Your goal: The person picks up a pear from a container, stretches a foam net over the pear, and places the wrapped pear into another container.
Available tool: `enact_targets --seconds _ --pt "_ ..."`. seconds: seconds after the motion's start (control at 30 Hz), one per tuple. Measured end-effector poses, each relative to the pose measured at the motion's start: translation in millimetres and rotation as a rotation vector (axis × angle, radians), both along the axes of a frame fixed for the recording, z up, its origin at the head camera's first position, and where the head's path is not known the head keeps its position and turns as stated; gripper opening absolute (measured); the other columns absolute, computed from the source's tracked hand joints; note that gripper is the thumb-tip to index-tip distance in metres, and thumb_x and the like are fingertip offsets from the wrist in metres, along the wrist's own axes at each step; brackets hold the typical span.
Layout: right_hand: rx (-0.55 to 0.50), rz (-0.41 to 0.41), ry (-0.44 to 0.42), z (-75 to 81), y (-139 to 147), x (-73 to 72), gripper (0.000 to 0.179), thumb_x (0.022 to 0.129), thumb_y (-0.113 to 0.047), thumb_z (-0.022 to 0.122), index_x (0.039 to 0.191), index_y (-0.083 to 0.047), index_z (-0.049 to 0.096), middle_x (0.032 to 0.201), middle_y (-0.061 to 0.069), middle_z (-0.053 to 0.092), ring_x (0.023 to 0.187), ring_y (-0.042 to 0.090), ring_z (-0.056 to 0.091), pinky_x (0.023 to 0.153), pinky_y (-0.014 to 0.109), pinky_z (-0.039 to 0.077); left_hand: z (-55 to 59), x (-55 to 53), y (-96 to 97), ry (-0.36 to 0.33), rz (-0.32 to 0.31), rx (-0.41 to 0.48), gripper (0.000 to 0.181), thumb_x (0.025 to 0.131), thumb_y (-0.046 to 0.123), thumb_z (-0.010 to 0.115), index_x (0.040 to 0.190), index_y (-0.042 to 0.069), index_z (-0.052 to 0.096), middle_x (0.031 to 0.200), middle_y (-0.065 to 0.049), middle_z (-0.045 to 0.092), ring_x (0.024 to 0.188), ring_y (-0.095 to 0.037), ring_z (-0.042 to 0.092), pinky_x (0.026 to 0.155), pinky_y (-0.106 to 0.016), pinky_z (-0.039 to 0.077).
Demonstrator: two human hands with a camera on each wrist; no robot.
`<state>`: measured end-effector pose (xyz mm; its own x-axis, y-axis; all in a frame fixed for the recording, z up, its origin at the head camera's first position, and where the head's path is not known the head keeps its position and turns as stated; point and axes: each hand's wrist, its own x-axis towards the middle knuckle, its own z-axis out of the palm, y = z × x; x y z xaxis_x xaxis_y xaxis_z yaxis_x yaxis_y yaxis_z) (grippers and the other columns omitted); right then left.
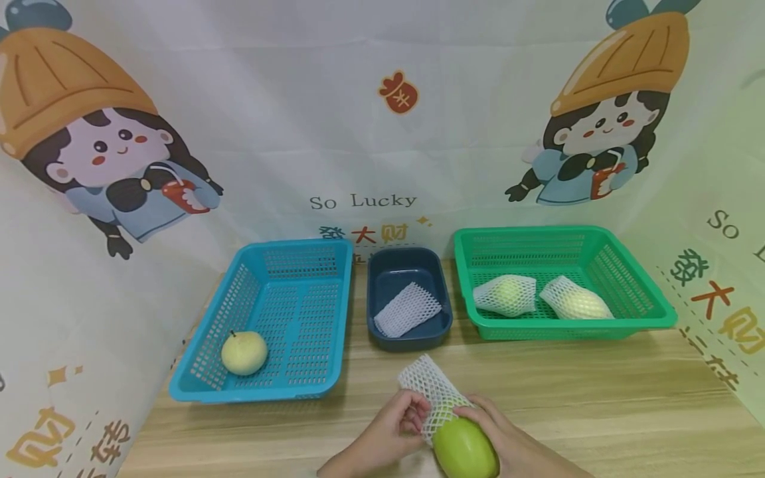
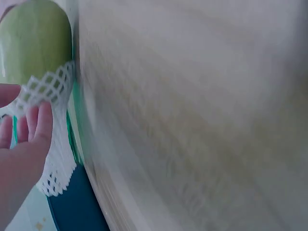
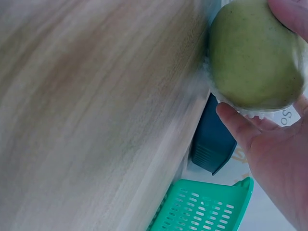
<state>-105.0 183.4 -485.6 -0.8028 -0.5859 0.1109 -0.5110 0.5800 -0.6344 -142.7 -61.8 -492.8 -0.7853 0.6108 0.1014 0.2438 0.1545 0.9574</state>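
Note:
A smooth green oval fruit [image 1: 465, 449] is partly inside a white foam net sleeve [image 1: 439, 397] near the table's front edge. My right hand [image 1: 505, 435] grips the fruit from its right side, thumb and fingers around it; the right wrist view shows the fruit's bare rounded end [image 3: 257, 55]. At the sleeve's left edge, my left hand [image 1: 397, 425] holds the mesh with curled fingers. In the left wrist view the sleeve's rim [image 2: 45, 86] lies around the fruit's lower part, and its far end hangs narrow and unfilled.
A blue basket [image 1: 343, 312] at left holds one yellowish pear [image 1: 244, 352]. In the middle, a dark blue bin [image 1: 412, 343] contains another foam net sleeve [image 1: 408, 310]. The green basket [image 1: 556, 328] at right contains two net-wrapped fruits [image 1: 508, 295]. A printed cloth hangs behind.

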Motion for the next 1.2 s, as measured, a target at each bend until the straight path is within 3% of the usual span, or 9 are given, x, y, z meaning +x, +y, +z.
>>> enact_targets --seconds 0.1,0.2,0.3,0.43,0.6,0.67,0.83,1.03,1.2 --pt "-0.013 0.001 0.067 -3.7 0 -0.1 0.092 0.068 -0.054 0.075 0.139 -0.014 0.033 0.135 0.016 0.034 0.111 0.032 0.05 0.081 0.039 0.052 -1.0 6.8 2.3 -0.002 0.033 -0.016 0.05 0.072 -0.005 0.068 0.116 0.0 0.045 0.112 -0.012 0.044 0.097 -0.012 0.049 0.089 -0.024 0.049" --pt "-0.027 -0.01 0.089 -5.5 0 0.0 0.092 0.068 -0.055 0.076 0.138 -0.014 0.033 0.134 0.016 0.034 0.11 0.033 0.051 0.08 0.039 0.052 -2.3 12.6 2.9 0.055 0.054 -0.1 0.066 0.071 0.005 0.076 0.124 0.0 0.037 0.12 -0.012 0.037 0.103 -0.018 0.047 0.093 -0.028 0.047" --pt "-0.039 -0.02 0.093 -6.0 -1 -0.5 0.092 0.067 -0.055 0.076 0.137 -0.014 0.034 0.134 0.015 0.035 0.11 0.031 0.051 0.08 0.038 0.052 -4.9 16.3 2.3 0.133 0.03 -0.19 0.081 0.069 0.015 0.081 0.129 -0.003 0.03 0.122 -0.016 0.034 0.106 -0.024 0.046 0.093 -0.03 0.046" --pt "-0.049 -0.024 0.11 -6.3 -2 -1.1 0.088 0.068 -0.053 0.076 0.136 -0.015 0.034 0.132 0.013 0.035 0.109 0.028 0.05 0.079 0.036 0.052 -11.9 19.2 3.8 0.224 -0.034 -0.223 0.089 0.069 0.022 0.082 0.13 -0.008 0.024 0.12 -0.019 0.031 0.11 -0.019 0.04 0.094 -0.028 0.044" --pt "-0.072 -0.014 0.141 -7.5 -6 -2.2 0.086 0.07 -0.052 0.075 0.135 -0.013 0.034 0.13 0.016 0.034 0.108 0.026 0.048 0.08 0.034 0.051 -18.9 22.1 9.6 0.399 0.027 -0.196 0.089 0.066 0.026 0.084 0.125 -0.01 0.027 0.105 -0.012 0.033 0.095 -0.007 0.035 0.079 -0.016 0.043" --pt "-0.079 -0.015 0.12 -6.5 -8 -2.1 0.085 0.07 -0.05 0.075 0.135 -0.013 0.034 0.131 0.017 0.033 0.108 0.027 0.047 0.08 0.034 0.05 -17.6 23.8 12.4 0.349 0.056 -0.166 0.088 0.066 0.023 0.084 0.124 -0.009 0.027 0.103 -0.011 0.032 0.091 -0.005 0.034 0.077 -0.015 0.045" --pt "-0.093 -0.039 0.092 -2.8 -13 -1.1 0.085 0.069 -0.042 0.078 0.135 -0.013 0.034 0.131 0.018 0.032 0.108 0.029 0.047 0.08 0.034 0.05 -13.2 27.0 14.9 0.131 0.101 -0.079 0.086 0.067 0.016 0.084 0.127 -0.004 0.026 0.114 -0.015 0.03 0.101 -0.007 0.036 0.089 -0.025 0.049" --pt "-0.111 -0.085 0.063 -1.7 -21 -4.4 0.088 0.066 -0.044 0.079 0.136 -0.016 0.033 0.135 0.018 0.029 0.111 0.029 0.046 0.081 0.031 0.049 -9.6 20.8 6.5 0.135 0.112 -0.16 0.091 0.068 0.029 0.083 0.133 0.004 0.024 0.126 -0.013 0.03 0.114 -0.022 0.044 0.096 -0.029 0.045" --pt "-0.095 -0.092 0.082 -6.4 -29 -8.6 0.09 0.064 -0.043 0.08 0.135 -0.013 0.033 0.136 0.021 0.027 0.11 0.029 0.047 0.082 0.033 0.05 -9.6 15.5 -0.2 0.2 0.114 -0.184 0.091 0.066 0.028 0.084 0.133 0.005 0.027 0.119 -0.009 0.032 0.115 -0.023 0.045 0.098 -0.03 0.045"
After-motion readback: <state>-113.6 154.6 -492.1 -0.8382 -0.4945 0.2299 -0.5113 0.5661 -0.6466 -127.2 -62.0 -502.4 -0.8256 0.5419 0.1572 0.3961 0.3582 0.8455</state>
